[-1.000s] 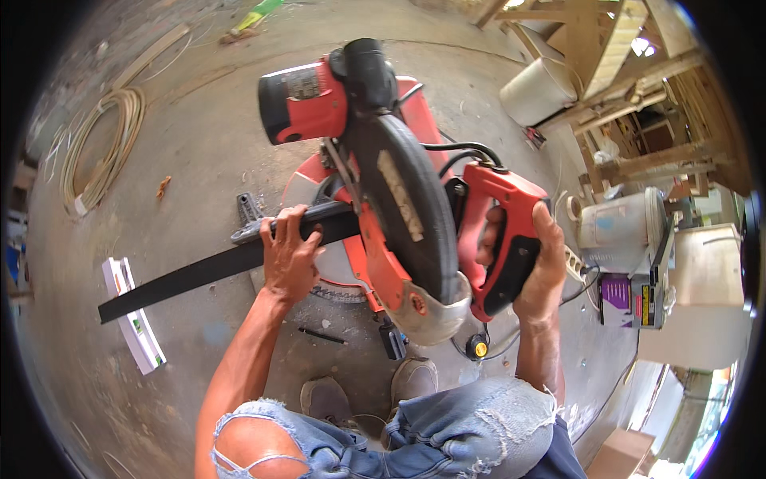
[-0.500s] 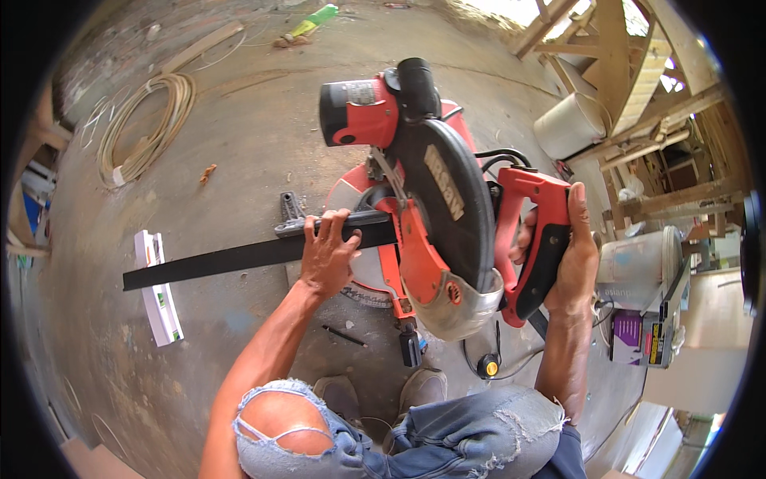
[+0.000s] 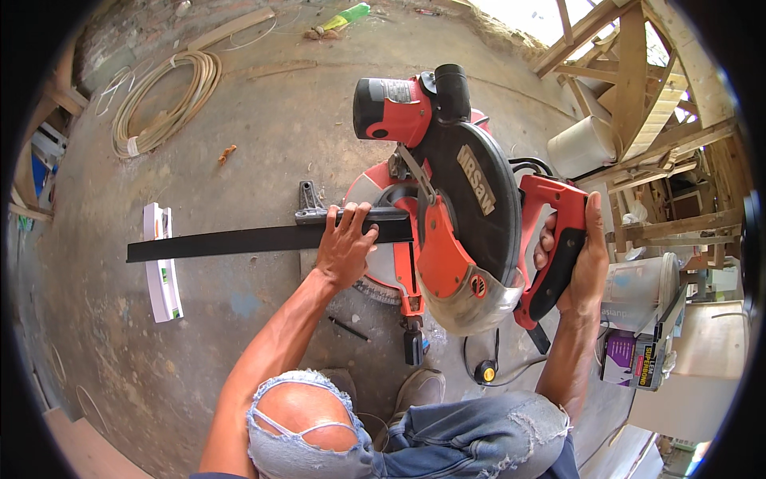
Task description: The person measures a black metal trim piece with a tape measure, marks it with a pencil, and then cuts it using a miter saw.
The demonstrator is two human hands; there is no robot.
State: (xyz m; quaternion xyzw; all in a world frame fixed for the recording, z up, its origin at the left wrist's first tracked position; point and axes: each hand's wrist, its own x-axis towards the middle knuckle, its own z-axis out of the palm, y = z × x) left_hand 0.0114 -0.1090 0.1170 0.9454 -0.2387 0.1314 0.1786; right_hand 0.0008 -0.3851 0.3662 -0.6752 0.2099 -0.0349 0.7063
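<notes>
Squatting on the concrete floor (image 3: 239, 144), my left hand (image 3: 345, 249) pins the black strip (image 3: 239, 239) flat against the saw (image 3: 455, 199) fence while my right hand (image 3: 586, 267) wraps tight round the red handle (image 3: 558, 239).

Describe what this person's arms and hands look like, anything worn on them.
Both forearms are bare: no sleeves show, and neither the left hand nor the right hand wears a glove. No watch, bracelet or ring can be made out. The arms look lean and come in from the lower edge, above ripped blue jeans with a frayed hole at the knee.
</notes>
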